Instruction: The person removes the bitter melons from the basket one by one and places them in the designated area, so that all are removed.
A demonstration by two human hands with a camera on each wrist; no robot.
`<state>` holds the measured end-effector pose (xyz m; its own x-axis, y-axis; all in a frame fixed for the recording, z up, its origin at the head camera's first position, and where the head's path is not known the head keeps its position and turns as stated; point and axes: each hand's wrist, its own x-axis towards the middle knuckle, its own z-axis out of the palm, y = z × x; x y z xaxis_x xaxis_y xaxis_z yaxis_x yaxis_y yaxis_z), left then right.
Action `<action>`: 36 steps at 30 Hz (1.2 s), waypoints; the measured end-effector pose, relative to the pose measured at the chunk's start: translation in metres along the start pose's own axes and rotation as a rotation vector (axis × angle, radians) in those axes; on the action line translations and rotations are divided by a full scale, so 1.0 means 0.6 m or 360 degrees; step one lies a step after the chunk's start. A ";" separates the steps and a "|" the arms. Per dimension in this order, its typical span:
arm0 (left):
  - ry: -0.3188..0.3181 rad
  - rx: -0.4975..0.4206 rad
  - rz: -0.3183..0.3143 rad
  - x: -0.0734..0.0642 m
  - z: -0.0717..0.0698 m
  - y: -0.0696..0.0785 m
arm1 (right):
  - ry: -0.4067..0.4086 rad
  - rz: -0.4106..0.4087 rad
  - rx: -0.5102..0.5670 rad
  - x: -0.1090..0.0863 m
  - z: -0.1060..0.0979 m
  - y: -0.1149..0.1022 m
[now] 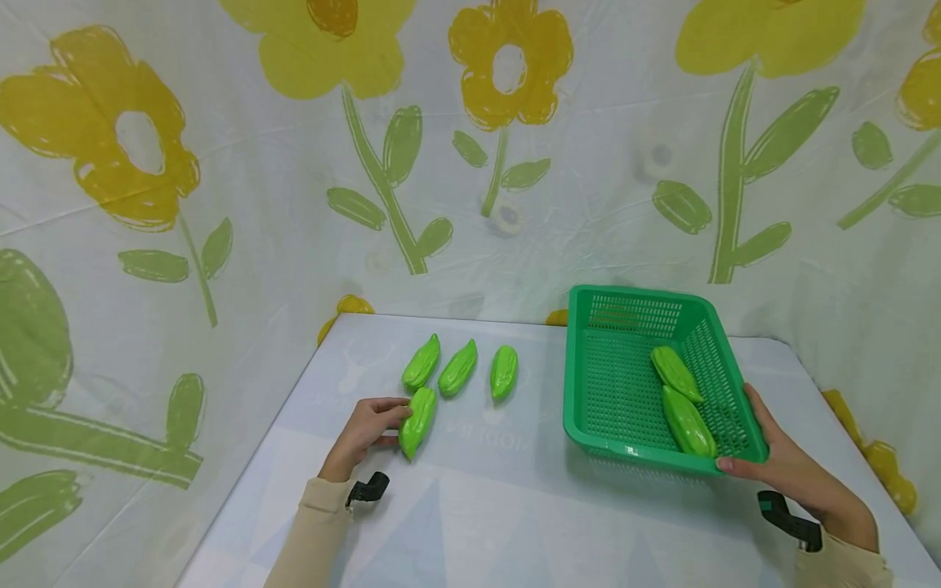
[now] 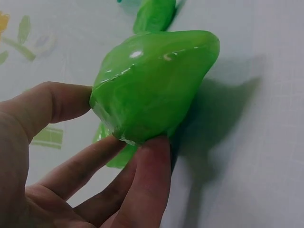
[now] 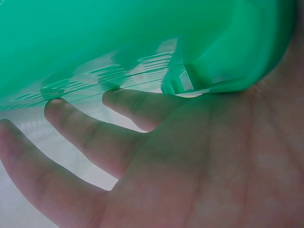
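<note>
Thumb and fingertips of my left hand (image 1: 365, 433) pinch a glossy green ridged gourd (image 1: 417, 423) at the left of the table. The left wrist view has this gourd's rounded body up close, its shadow falling to the right. Just beyond it lie several similar gourds, one nearly touching its far end. My right hand (image 1: 790, 465) holds the green plastic basket (image 1: 573, 367) at its near right corner. The thumb is at the rim, while other fingers (image 3: 90, 128) spread along the outside in the right wrist view. Two green gourds (image 1: 689, 422) lie inside, against the basket's right side.
A pale printed cloth covers the table (image 1: 500, 506). Close behind its far edge hangs a flower-patterned curtain (image 1: 573, 204), which also runs along the left side. Three loose gourds (image 1: 458, 369) lie in a rough row between my left hand and the basket.
</note>
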<state>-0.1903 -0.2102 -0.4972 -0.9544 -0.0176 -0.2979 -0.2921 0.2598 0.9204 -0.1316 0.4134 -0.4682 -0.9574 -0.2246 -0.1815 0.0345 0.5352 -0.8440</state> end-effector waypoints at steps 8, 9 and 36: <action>0.0036 0.0104 -0.0003 -0.002 0.003 0.005 | 0.0011 -0.0024 -0.0013 0.000 -0.001 0.000; 0.0031 0.0128 0.0008 -0.004 0.004 0.005 | 0.0012 -0.0026 -0.0014 0.000 0.000 0.001; 0.0252 0.0358 0.0239 -0.003 0.008 0.037 | 0.0028 -0.0054 -0.0051 0.002 -0.001 0.001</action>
<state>-0.1948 -0.1996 -0.4777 -0.9887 -0.1083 -0.1035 -0.1431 0.4776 0.8668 -0.1327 0.4141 -0.4684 -0.9628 -0.2289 -0.1438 -0.0070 0.5532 -0.8330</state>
